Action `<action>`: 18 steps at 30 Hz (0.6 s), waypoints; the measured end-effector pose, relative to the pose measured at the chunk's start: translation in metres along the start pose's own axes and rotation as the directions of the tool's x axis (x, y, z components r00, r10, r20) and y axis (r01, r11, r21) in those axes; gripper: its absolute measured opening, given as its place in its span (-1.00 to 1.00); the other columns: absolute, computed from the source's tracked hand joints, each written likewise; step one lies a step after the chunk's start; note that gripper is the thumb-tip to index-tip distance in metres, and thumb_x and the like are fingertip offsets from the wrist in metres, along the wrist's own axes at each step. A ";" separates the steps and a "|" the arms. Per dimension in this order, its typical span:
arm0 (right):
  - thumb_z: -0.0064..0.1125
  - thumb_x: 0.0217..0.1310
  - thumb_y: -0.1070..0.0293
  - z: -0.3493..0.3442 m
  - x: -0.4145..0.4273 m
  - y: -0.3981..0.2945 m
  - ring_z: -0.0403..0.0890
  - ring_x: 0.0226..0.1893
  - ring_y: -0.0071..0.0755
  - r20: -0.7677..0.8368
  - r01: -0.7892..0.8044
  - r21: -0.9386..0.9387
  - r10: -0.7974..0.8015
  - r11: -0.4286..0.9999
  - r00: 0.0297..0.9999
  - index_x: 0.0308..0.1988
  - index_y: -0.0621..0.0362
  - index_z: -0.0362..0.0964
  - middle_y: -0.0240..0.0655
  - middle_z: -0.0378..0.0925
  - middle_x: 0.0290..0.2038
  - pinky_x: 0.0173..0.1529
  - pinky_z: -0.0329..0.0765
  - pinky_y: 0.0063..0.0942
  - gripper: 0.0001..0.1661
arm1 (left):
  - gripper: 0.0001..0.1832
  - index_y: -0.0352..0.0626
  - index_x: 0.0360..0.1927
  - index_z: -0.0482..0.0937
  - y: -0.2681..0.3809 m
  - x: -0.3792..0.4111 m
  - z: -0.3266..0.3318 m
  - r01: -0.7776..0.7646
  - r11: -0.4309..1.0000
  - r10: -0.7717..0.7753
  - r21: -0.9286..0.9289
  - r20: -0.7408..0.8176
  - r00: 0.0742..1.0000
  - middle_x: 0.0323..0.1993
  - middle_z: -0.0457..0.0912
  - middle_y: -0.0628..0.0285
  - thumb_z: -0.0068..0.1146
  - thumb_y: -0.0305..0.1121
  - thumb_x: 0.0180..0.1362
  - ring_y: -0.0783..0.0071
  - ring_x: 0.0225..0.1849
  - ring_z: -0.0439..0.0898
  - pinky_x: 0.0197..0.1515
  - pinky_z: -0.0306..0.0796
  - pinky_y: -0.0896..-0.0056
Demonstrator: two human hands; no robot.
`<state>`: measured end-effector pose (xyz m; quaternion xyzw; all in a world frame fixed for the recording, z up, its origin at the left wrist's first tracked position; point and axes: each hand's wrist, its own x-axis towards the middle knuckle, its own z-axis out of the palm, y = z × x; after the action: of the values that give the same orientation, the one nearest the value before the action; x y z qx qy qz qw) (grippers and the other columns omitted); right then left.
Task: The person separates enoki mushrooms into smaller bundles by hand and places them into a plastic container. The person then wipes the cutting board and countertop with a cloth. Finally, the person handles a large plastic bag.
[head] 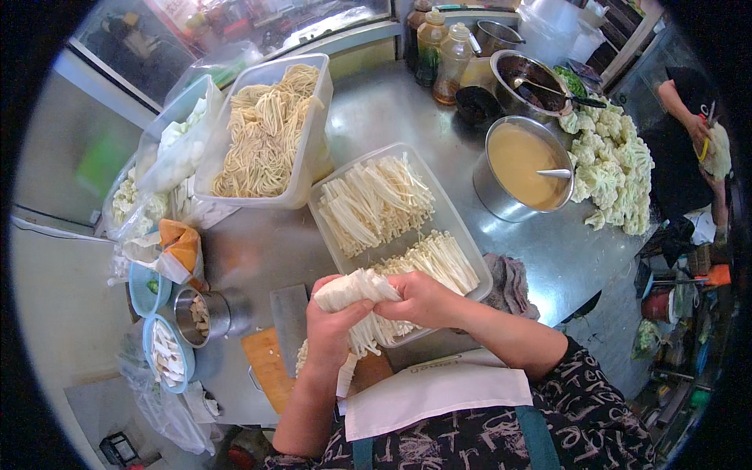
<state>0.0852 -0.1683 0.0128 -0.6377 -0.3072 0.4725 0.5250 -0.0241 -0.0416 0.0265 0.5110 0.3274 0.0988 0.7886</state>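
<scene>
A bundle of enoki mushrooms (352, 291) is held between my two hands over the near end of a plastic tub. My left hand (332, 329) grips its left side with the thumb across the front. On the other end, the fingers and thumb of my right hand (420, 302) are closed. Loose stems hang below the fingers. In the translucent tub (335, 235), enoki (376, 202) lie in two rows, the nearer one partly hidden by my hands. Left of my left hand, a cleaver's broad grey blade (286, 329) rests against a wooden cutting board (264, 364).
Beyond stands a tub of noodles (264, 135). A steel pot of tan liquid (523, 167) and piled cauliflower (614, 164) are on the right, with a dark cloth (510, 288) nearer. Blue baskets (189, 352) and a steel pot (217, 314) stand left. Another person's hand (699, 132) holds scissors far right.
</scene>
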 end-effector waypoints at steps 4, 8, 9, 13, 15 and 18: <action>0.07 0.04 0.29 -0.002 -0.001 -0.007 0.38 -0.54 -0.59 -0.011 -0.003 -0.032 0.002 0.999 1.000 -0.36 0.22 0.44 -0.36 0.46 -0.60 -0.41 0.36 -0.52 -0.78 | -0.49 -0.21 -0.13 0.32 0.000 -0.001 -0.002 -0.018 1.000 0.018 -0.011 -0.028 0.999 -0.30 0.49 0.25 0.21 -0.60 -0.24 0.47 -0.28 0.50 -0.18 0.40 0.43; 0.06 0.05 0.27 -0.003 -0.001 -0.012 0.40 -0.53 -0.58 -0.011 0.018 -0.036 -0.019 0.999 1.000 -0.35 0.22 0.44 -0.34 0.47 -0.58 -0.40 0.37 -0.53 -0.77 | -0.50 -0.21 -0.14 0.33 0.001 0.000 -0.006 -0.023 0.999 0.025 0.039 -0.057 0.998 -0.32 0.48 0.26 0.17 -0.62 -0.26 0.47 -0.29 0.50 -0.22 0.42 0.40; 0.06 0.05 0.27 -0.003 -0.001 -0.011 0.40 -0.52 -0.58 -0.009 0.023 -0.039 -0.023 0.999 1.000 -0.35 0.22 0.44 -0.34 0.47 -0.57 -0.39 0.37 -0.53 -0.76 | -0.50 -0.21 -0.14 0.33 0.001 0.001 -0.009 -0.030 0.997 0.034 0.067 -0.066 0.997 -0.32 0.48 0.26 0.15 -0.63 -0.27 0.47 -0.30 0.50 -0.23 0.42 0.40; 0.05 0.05 0.30 -0.016 0.000 -0.009 0.44 -0.48 -0.57 -0.056 -0.092 0.045 0.095 0.995 0.994 -0.32 0.24 0.44 -0.36 0.49 -0.51 -0.35 0.38 -0.56 -0.76 | -0.55 -0.23 -0.16 0.31 0.007 0.003 -0.021 -0.102 0.986 0.121 0.132 -0.146 0.982 -0.30 0.47 0.25 0.12 -0.63 -0.21 0.48 -0.34 0.51 -0.32 0.45 0.46; 0.06 0.05 0.31 -0.022 0.000 -0.011 0.45 -0.45 -0.57 -0.105 -0.099 0.153 0.115 0.983 0.988 -0.31 0.25 0.43 -0.38 0.50 -0.49 -0.33 0.39 -0.56 -0.76 | -0.57 -0.23 -0.17 0.32 0.015 0.002 -0.021 -0.081 0.996 0.085 0.025 -0.191 0.978 -0.30 0.48 0.24 0.11 -0.61 -0.20 0.47 -0.36 0.51 -0.36 0.46 0.45; 0.14 0.08 0.30 -0.006 0.013 0.007 0.47 -0.38 -0.59 -0.060 0.048 0.152 -0.039 0.987 0.997 -0.16 0.23 0.38 -0.43 0.49 -0.35 -0.25 0.41 -0.55 -0.68 | -0.55 -0.25 -0.10 0.29 0.007 0.008 -0.009 0.013 0.989 -0.016 -0.146 -0.020 1.000 -0.28 0.48 0.20 0.13 -0.55 -0.12 0.43 -0.29 0.50 -0.26 0.47 0.37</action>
<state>0.0946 -0.1608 0.0024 -0.6018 -0.2687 0.4650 0.5912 -0.0223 -0.0284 0.0267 0.4487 0.3314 0.1220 0.8210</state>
